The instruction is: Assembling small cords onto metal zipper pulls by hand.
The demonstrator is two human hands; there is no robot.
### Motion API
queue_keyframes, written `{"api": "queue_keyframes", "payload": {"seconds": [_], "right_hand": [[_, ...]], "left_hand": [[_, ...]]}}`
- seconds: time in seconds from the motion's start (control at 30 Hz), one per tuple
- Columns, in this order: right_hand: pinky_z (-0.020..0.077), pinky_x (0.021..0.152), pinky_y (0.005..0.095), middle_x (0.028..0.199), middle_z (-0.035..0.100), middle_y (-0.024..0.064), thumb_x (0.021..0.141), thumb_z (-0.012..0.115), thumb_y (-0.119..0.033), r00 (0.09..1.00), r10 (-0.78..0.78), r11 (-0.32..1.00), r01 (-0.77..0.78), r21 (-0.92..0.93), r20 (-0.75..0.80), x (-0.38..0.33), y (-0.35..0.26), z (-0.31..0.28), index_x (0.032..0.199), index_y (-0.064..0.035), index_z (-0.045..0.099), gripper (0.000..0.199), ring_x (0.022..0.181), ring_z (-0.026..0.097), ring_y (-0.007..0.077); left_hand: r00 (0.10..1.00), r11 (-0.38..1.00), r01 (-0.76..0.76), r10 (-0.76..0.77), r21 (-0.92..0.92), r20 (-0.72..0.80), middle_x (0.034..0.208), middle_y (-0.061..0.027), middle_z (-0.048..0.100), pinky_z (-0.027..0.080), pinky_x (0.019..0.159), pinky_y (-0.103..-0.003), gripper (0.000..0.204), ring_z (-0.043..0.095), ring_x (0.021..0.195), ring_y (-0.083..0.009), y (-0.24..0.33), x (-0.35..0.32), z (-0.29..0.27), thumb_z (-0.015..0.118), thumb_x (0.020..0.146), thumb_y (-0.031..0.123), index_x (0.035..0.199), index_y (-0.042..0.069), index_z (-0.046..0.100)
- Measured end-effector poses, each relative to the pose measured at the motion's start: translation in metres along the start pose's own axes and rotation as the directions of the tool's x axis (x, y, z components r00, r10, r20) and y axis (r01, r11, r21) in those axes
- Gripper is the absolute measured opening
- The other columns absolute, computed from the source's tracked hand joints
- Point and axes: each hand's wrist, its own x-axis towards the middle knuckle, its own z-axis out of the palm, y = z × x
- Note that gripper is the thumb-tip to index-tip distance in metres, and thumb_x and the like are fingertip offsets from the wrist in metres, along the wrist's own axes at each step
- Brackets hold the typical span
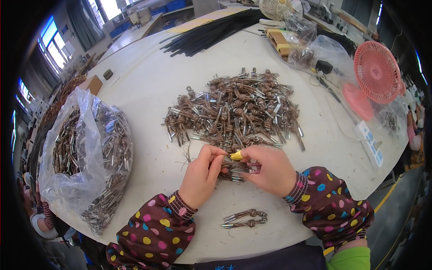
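Both my hands meet at the near edge of a heap of knotted brown cords with silver metal tips (238, 108). My left hand (200, 173) is closed, thumb and forefinger pinching the end of a brown knotted cord (226, 155). My right hand (272, 168) is closed too, a yellow wrap (236, 155) on its forefinger meeting that same cord end. Something thin and shiny shows under the right fingers; its kind is hidden. Below the hands, more metal-tipped cord lies partly covered. Nearer to me rests a separate knotted cord piece (245, 218) with silver tips.
A clear plastic bag (72, 180) full of similar cords stands at left. Long black strips (211, 33) lie at the back. To the right are a pink fan (377, 72), a white power strip (369, 144) with cables, and a wooden block (279, 41) among plastic bags.
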Motion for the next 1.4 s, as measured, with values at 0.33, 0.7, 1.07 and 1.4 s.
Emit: {"api": "queue_keyframes", "payload": {"seconds": [0.33,0.7,1.07,1.4], "right_hand": [[0.0444,0.058,0.0266,0.068,0.057,0.0039,0.078,0.073,-0.022,0.884,0.439,0.769,-0.462,0.443,0.160,0.003,0.012,0.003,0.086,0.0019,0.066,0.026,0.062,0.051,0.0099],[0.0454,0.058,0.0288,0.069,0.060,0.0080,0.078,0.073,-0.026,0.887,0.443,0.839,-0.462,0.287,0.132,0.001,-0.001,0.003,0.090,0.0022,0.065,0.032,0.061,0.057,0.0150],[0.0477,0.067,0.0249,0.086,0.065,0.0051,0.082,0.071,-0.018,0.873,0.436,0.675,-0.478,0.562,0.218,0.000,0.007,0.008,0.103,0.0014,0.062,0.030,0.076,0.060,0.0094],[0.0481,0.075,0.0226,0.094,0.065,0.0051,0.086,0.068,-0.013,0.838,0.474,0.605,-0.533,0.591,0.271,-0.001,0.011,0.001,0.108,0.0012,0.060,0.028,0.085,0.059,0.0074]], "left_hand": [[0.711,0.302,-0.467,0.687,0.831,0.151,0.101,0.0025,0.059,0.038,0.084,-0.037,0.028,0.055,0.085,-0.0177,0.012,-0.003,0.001,0.076,0.068,0.013,0.096,0.015,0.068],[0.716,0.342,-0.549,0.663,0.763,0.219,0.081,0.0007,0.059,0.044,0.060,-0.031,0.021,0.056,0.069,-0.0169,0.002,0.000,-0.001,0.073,0.069,0.006,0.089,0.010,0.068],[0.714,0.378,-0.564,0.670,0.734,0.204,0.082,-0.0019,0.062,0.046,0.061,-0.032,0.022,0.058,0.072,-0.0222,0.009,0.006,-0.007,0.068,0.068,-0.002,0.085,0.009,0.060],[0.813,0.626,-0.504,0.576,0.595,0.084,0.091,-0.0086,0.063,0.049,0.075,-0.033,0.030,0.061,0.082,-0.0275,0.011,0.004,-0.012,0.070,0.076,0.001,0.103,0.005,0.057]]}}
